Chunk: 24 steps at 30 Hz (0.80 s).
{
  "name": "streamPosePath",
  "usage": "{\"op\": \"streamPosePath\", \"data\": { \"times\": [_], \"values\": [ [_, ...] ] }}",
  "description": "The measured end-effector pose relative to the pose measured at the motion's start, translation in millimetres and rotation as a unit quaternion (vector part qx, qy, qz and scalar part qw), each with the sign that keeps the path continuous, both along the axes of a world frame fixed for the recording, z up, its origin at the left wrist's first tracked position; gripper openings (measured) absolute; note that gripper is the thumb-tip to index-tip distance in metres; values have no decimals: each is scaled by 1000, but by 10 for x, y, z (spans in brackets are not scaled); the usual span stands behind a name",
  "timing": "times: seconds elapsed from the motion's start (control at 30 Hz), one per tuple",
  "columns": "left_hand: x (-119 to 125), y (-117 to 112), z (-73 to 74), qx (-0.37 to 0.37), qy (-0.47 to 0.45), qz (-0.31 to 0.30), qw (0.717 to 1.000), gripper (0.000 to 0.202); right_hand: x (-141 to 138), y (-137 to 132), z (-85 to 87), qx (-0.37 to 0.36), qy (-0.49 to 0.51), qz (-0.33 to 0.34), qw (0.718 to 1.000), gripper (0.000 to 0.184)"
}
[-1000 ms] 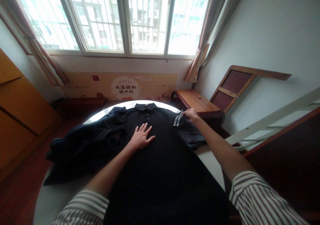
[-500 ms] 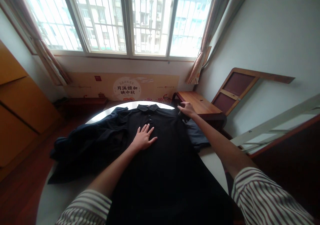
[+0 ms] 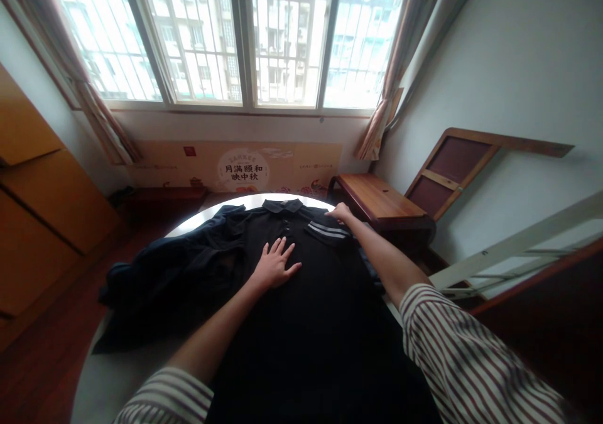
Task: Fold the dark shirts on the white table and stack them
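Observation:
A black polo shirt (image 3: 301, 323) lies spread out on a round white table (image 3: 101, 380), its collar and buttons toward the window. My left hand (image 3: 277, 264) rests flat on the chest of the shirt, fingers spread. At the shoulder on the right, my right hand (image 3: 340, 213) has its fingers closed on the edge of the shirt. The right sleeve (image 3: 328, 230), with pale stripes at its cuff, is turned inward over the chest.
Dark crumpled clothes (image 3: 164, 267) cover the left of the table. Part of a grey folded garment (image 3: 370, 257) shows under my right forearm. A wooden bench (image 3: 377, 195) stands beyond at the right, and orange cabinets (image 3: 51, 217) stand on the left.
My right hand has moved slightly inward, bringing the right sleeve over onto the chest, so its striped cuff now shows. My left hand stays flat on the shirt.

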<state>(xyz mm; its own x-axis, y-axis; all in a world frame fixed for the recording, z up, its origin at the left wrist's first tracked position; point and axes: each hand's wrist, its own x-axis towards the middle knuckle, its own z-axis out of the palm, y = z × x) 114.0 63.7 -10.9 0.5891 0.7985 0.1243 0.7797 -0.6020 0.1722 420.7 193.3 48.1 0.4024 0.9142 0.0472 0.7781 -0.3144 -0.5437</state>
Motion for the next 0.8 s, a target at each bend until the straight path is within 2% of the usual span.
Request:
{"op": "streamPosePath", "data": {
  "times": [0.1, 0.33, 0.4, 0.53, 0.67, 0.8],
  "values": [
    [-2, -3, -2, 0, -1, -2, 1000, 77, 17, 70, -51, -23, -29, 10, 999, 28],
    [1, -10, -19, 10, -2, 3, 1000, 76, 69, 123, -126, 3, -116, 27, 993, 32],
    [-1, -10, -23, 13, -1, 3, 1000, 76, -17, 176, -104, 18, -137, 62, 988, 32],
    [-4, -18, -17, 18, 1, -1, 1000, 76, -273, 308, -75, 17, -156, 190, 969, 26],
    [-1, -35, 2, 16, -1, 1, 1000, 77, -464, 337, -209, -31, -169, 268, 948, 39],
    [0, -47, 33, 6, -3, 2, 1000, 77, -529, 322, -333, -65, -184, 266, 944, 59]
  ]
}}
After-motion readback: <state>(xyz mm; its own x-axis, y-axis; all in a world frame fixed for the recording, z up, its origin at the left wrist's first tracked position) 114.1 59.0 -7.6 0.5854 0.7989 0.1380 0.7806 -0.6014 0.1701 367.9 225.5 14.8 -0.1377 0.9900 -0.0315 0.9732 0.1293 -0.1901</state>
